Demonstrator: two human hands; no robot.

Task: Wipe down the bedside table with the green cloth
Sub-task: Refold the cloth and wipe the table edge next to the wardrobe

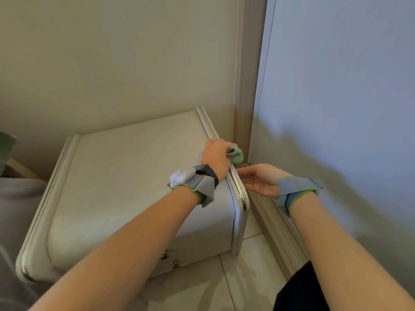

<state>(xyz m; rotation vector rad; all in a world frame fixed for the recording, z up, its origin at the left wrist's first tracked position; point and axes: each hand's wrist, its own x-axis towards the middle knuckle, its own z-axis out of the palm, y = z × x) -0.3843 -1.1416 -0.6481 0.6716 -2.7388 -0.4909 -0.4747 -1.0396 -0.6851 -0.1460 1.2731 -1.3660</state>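
Note:
The cream bedside table stands against the wall, with raised trims along its left and right sides. My left hand is closed on the bunched green cloth, pressing it over the table's right trim near the back corner. My right hand is just beyond that right edge, fingers spread and pointing left toward the trim, holding nothing. Both wrists wear grey straps with green edging.
A tall door panel and its wooden frame stand close on the right, leaving a narrow gap beside the table. A grey bed lies at the left. Two drawer knobs show on the table's front, above the tiled floor.

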